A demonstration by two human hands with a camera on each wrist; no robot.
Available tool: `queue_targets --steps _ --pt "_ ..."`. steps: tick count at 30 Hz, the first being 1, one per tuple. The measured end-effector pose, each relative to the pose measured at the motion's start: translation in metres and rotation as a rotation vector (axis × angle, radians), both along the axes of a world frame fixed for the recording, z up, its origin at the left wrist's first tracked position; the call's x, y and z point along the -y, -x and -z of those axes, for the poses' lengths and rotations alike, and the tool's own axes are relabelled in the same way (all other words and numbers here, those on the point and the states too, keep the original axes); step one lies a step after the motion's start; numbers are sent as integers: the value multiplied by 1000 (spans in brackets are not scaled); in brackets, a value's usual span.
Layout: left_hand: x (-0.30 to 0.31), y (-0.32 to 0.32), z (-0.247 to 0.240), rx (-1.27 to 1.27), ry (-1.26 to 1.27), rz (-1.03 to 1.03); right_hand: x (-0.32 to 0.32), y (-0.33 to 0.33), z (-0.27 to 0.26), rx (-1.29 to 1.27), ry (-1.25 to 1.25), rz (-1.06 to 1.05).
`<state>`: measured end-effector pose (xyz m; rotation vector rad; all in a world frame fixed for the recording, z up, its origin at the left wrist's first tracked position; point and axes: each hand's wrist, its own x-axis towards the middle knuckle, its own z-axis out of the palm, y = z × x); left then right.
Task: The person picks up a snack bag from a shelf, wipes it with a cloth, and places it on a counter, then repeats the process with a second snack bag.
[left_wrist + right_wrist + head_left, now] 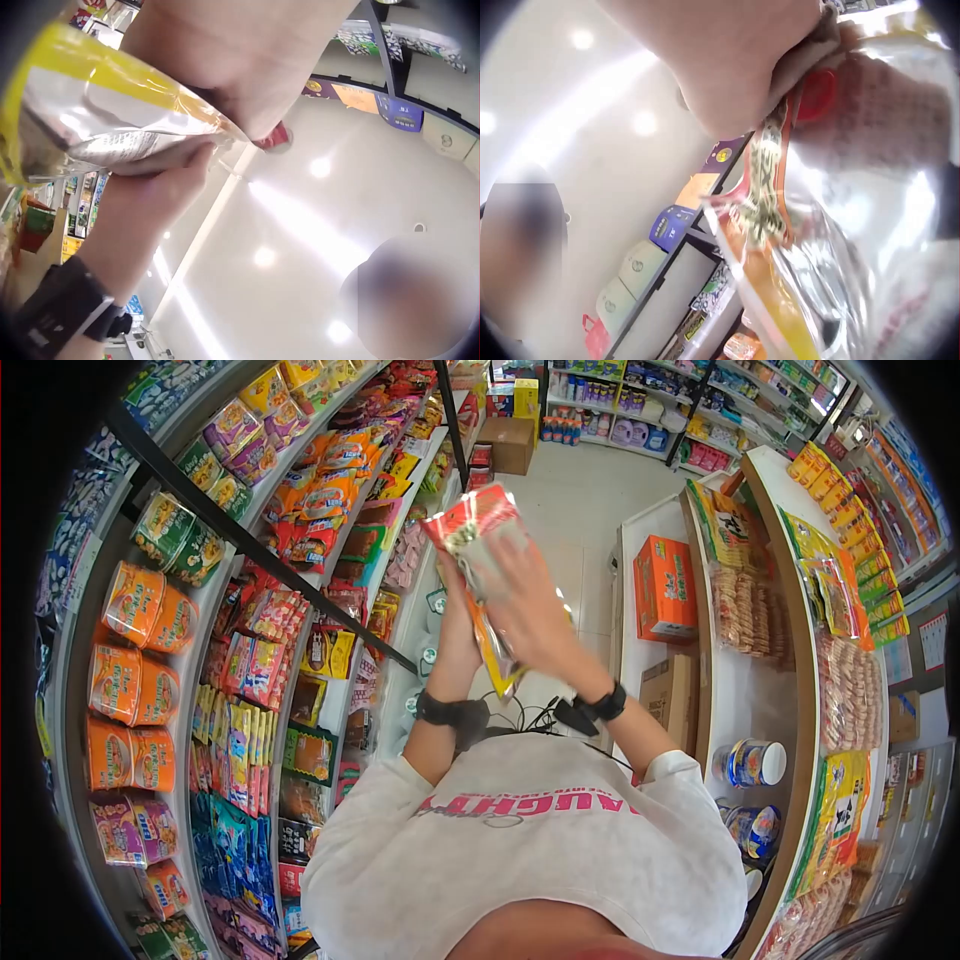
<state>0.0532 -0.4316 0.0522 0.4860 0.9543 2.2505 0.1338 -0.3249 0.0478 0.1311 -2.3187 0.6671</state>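
In the head view, a shiny plastic food packet (480,515) with a red end and a yellow end is held up in front of the chest. My left hand (459,630) grips its left edge from underneath. My right hand (530,600) lies across its face with fingers extended, pressing a greyish cloth-like piece (810,56) that shows under the palm in the right wrist view. The packet (120,112) shows a silvery, printed face and a yellow band in the left wrist view. The cloth-like piece is mostly hidden by the right hand.
Shelves on the left hold orange instant noodle packs (135,685) and many snack bags. To the right stand an orange box (666,588), a cardboard box (668,695) and tubs with white lids (755,762). An aisle floor (580,490) runs ahead, with another cardboard box (506,445) by the shelf.
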Motion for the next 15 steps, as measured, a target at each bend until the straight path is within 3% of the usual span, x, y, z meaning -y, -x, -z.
queue_targets --steps 5,8,9,11,14,15 --pt "2 42 21 36 -16 -196 24 -20 42 150 89 -154" --pt "0 43 36 82 -110 -106 3 -10 41 61 11 3" --pt "-1 42 37 77 -145 -50 -9 -3 45 102 205 40" --pt "3 10 3 20 -99 -124 -33 8 62 181 591 112" --pt "13 6 2 5 -84 -88 -46 -17 19 672 1123 305" --pt "17 7 4 10 -68 -82 -48 -22 23 568 1190 154"
